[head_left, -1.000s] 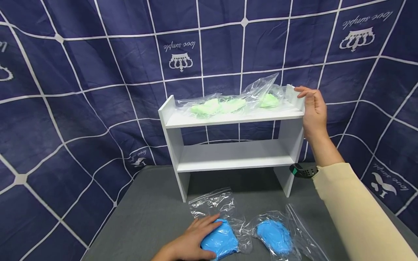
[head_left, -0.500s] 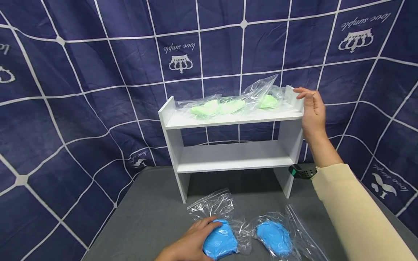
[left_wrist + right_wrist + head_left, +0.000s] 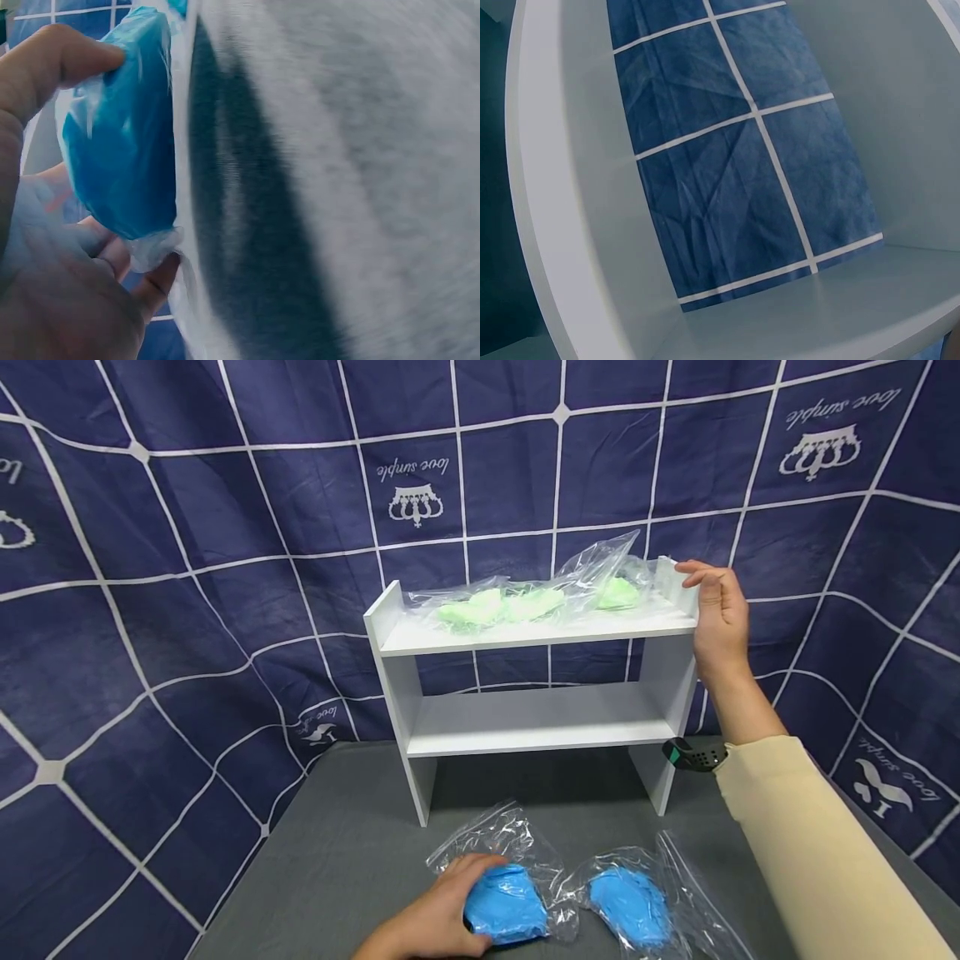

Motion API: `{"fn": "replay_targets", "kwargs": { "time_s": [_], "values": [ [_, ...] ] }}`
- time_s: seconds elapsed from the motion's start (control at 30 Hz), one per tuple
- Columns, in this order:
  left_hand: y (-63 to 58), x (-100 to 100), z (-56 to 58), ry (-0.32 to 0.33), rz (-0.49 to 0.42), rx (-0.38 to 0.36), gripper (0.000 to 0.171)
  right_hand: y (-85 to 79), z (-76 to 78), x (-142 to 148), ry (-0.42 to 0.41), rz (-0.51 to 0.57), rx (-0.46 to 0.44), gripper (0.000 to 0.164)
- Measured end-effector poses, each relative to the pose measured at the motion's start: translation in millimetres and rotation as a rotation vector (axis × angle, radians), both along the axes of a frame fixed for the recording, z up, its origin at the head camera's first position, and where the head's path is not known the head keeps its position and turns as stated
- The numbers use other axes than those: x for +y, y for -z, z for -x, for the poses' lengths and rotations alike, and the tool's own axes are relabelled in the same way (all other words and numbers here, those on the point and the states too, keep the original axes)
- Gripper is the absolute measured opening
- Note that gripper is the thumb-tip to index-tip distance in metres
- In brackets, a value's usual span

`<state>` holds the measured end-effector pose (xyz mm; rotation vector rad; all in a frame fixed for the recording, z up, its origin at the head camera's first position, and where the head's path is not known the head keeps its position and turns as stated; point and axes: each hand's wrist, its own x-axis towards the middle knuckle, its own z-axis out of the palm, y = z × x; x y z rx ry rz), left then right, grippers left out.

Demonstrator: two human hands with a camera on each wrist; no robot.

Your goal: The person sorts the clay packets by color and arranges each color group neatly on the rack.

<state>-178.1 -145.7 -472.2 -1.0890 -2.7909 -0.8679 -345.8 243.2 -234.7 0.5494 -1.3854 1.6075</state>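
My left hand [image 3: 442, 914] grips a clear zip bag of soft blue clay-like stuff [image 3: 506, 906] on the grey table. In the left wrist view, the thumb presses one side of the blue lump [image 3: 124, 142] and fingers [image 3: 157, 285] lie at its lower edge. A second zip bag with a blue lump [image 3: 630, 903] lies to the right. My right hand [image 3: 723, 618] holds the top right side panel of a white two-tier shelf [image 3: 540, 718], fingers bent over its upper edge. On the top tier lie clear bags with pale green lumps [image 3: 502, 606].
The white shelf stands at the back of the grey table [image 3: 322, 860]. Blue curtain [image 3: 300, 485] with white grid lines hangs behind and at both sides. In the right wrist view, the shelf's white board [image 3: 547, 150] frames the curtain; the right hand barely shows there.
My left hand's fingers have drawn in around the blue lump, and the bag's near edge has tipped up slightly. The bag's zip end has shifted left. The right hand stays put.
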Motion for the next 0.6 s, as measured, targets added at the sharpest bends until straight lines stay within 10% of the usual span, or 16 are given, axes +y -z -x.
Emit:
{"fn": "replay_targets", "kwargs": {
  "time_s": [0.37, 0.6],
  "values": [
    [-40.7, 1, -4.3, -0.083, -0.082, -0.003, 0.091, -0.2, -0.8, -1, 0.015, -0.009, -0.019, 0.031],
    [-84.0, 1, -6.1, -0.081, -0.184, 0.169, 0.097, -0.3, 0.6, 1, 0.009, -0.011, -0.015, 0.031]
  ]
}}
